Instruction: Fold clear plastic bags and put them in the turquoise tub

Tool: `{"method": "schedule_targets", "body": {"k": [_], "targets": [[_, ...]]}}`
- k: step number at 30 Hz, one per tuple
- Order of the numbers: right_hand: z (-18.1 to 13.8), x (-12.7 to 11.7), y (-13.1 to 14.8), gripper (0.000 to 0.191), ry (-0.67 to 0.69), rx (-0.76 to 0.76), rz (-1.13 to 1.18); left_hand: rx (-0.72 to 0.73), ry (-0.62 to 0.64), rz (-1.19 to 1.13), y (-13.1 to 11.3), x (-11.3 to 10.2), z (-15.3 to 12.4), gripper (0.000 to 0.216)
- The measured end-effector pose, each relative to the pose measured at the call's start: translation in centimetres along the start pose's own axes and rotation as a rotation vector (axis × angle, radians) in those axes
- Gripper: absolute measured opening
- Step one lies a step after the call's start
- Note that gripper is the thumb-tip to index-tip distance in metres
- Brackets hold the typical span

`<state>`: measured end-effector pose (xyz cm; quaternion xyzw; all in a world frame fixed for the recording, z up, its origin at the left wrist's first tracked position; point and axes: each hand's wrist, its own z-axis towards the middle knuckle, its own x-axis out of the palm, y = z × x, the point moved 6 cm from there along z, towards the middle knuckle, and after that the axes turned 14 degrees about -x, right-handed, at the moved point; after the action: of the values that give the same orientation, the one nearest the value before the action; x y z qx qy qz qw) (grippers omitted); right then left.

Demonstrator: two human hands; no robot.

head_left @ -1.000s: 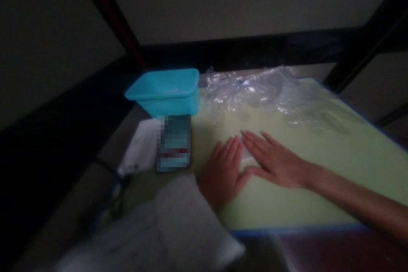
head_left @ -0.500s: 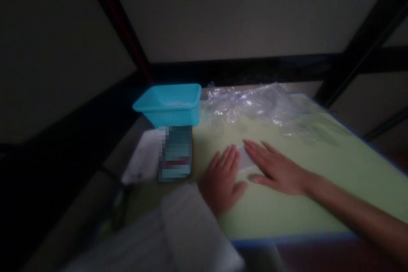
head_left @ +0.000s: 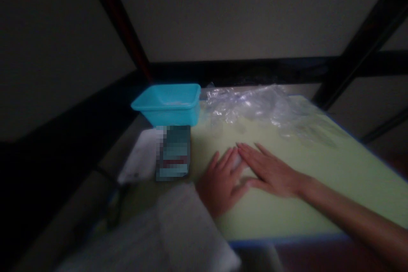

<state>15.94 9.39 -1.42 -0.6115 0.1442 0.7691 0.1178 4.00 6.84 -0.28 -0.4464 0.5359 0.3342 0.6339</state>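
Both my hands lie flat on a pale green mat (head_left: 302,204) in dim light. My left hand (head_left: 221,180), coming out of a white sleeve, has its fingers stretched out. My right hand (head_left: 270,170) is also flat and open, its fingertips touching those of the left. Between and under the fingertips lies a small clear piece (head_left: 237,163), perhaps plastic film; I cannot make it out well.
A turquoise plastic tub (head_left: 168,104) stands at the mat's far left corner. A blurred small box (head_left: 174,155) and a white sheet (head_left: 140,159) lie in front of it. Crumpled clear plastic (head_left: 258,108) covers the far edge. Dark frame bars (head_left: 360,38) surround the table.
My hands parted a little half a second ago and have come back together, fingertips touching. The view shifted slightly; nothing else moved.
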Motion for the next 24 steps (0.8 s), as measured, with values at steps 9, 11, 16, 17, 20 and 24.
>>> {"method": "schedule_targets", "body": {"k": [9, 11, 16, 17, 20, 24], "targets": [[-0.6, 0.0, -0.5, 0.078, -0.008, 0.029, -0.043, 0.04, -0.007, 0.028, 0.4, 0.5, 0.0, 0.059], [-0.6, 0.1, -0.5, 0.079, -0.005, 0.031, -0.042, 0.038, -0.015, 0.003, 0.6, 0.7, 0.0, 0.061], [-0.6, -0.7, -1.0, 0.079, 0.013, 0.028, 0.029, -0.045, -0.065, -0.139, 1.7, 0.9, 0.4, 0.076], [-0.6, -1.1, -1.3, 0.079, 0.005, 0.005, 0.043, -0.072, -0.092, -0.188, 2.0, 0.8, 0.5, 0.077], [-0.9, -3.0, -1.9, 0.063, -0.058, -0.075, 0.024, -0.112, -0.168, -0.321, 2.5, 0.3, 0.7, 0.072], [-1.1, -4.8, -1.8, 0.031, -0.134, -0.177, -0.06, -0.082, -0.193, -0.365, 2.2, -0.2, 0.8, 0.057]]}}
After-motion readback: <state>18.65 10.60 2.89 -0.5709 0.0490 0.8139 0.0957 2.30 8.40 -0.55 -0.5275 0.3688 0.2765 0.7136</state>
